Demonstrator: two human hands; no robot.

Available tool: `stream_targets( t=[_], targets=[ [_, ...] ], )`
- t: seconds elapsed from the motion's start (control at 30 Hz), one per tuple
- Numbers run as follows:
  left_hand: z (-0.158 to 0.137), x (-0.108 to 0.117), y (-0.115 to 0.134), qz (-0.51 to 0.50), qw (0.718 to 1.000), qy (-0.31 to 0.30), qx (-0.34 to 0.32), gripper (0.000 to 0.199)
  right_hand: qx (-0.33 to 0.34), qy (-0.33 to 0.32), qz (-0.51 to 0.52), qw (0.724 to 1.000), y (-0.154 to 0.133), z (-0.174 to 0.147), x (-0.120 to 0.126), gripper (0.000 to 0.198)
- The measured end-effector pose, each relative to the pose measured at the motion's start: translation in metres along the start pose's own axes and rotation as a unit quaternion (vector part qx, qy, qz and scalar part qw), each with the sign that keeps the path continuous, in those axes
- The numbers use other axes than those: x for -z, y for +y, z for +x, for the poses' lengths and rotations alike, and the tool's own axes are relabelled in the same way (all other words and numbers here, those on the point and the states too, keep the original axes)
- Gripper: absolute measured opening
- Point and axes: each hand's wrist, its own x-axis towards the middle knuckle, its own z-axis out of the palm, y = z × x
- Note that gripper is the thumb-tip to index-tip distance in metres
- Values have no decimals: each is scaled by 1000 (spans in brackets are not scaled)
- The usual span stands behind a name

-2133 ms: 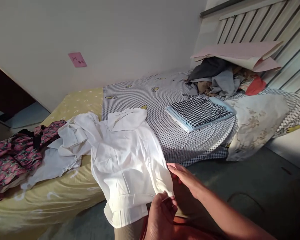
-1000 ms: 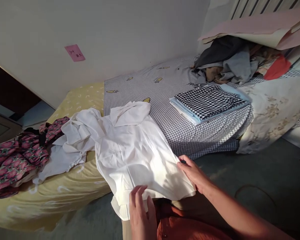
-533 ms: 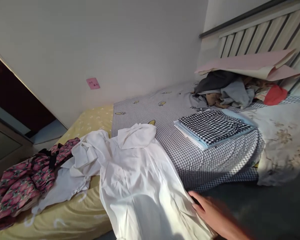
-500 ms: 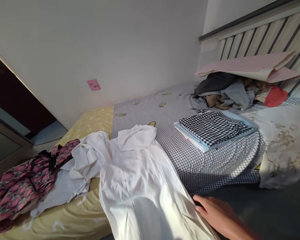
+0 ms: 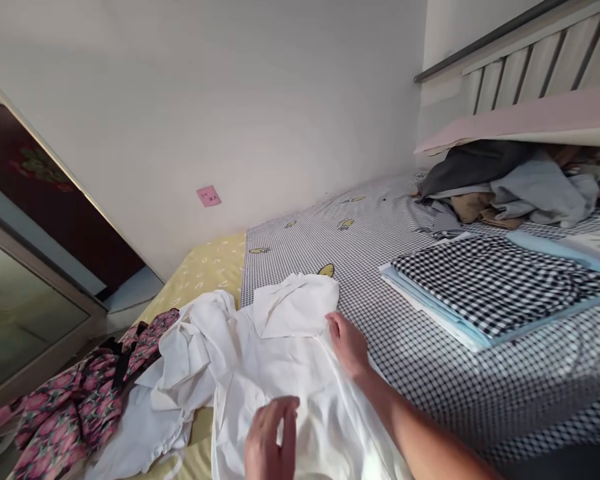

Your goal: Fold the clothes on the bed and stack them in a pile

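A long white shirt (image 5: 285,373) lies spread across the bed, with one sleeve (image 5: 295,303) folded over its top. At the shoulder edge beside that fold, my right hand (image 5: 349,343) has its fingers closed on the fabric. My left hand (image 5: 273,437) is over the lower middle of the shirt, thumb and fingers apart, nothing held. The other sleeve (image 5: 190,340) is bunched to the left, on top of a second white garment (image 5: 145,427).
A pink floral garment (image 5: 75,413) lies at the left. Folded black-and-white checked cloth (image 5: 500,280) tops a light-blue stack at right. Behind it are heaped dark and grey clothes (image 5: 485,167) under a pink sheet (image 5: 525,123). A wall (image 5: 280,100) runs along the back.
My right hand has moved up the shirt's right edge to the shoulder. My left hand has come into view at the bottom. The camera has shifted, and the checked stack appears nearer.
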Motion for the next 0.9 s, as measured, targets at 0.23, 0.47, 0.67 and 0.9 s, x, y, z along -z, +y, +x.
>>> stream_targets(
  t=[0.23,0.47,0.67,0.9],
  targets=[
    [147,-34,-52,177,961,-15,-212,30,76,22,-11,997,30,-9,-15,30],
    [226,-119,-86,231,960,-159,18,50,115,92,-35,988,35,-4,-18,23],
    [244,-122,-87,187,965,-162,92,18,90,85,-46,991,42,1,-22,27],
    [252,-54,-71,94,984,-116,97,26,73,31,-127,989,37,4,-24,39]
  ],
)
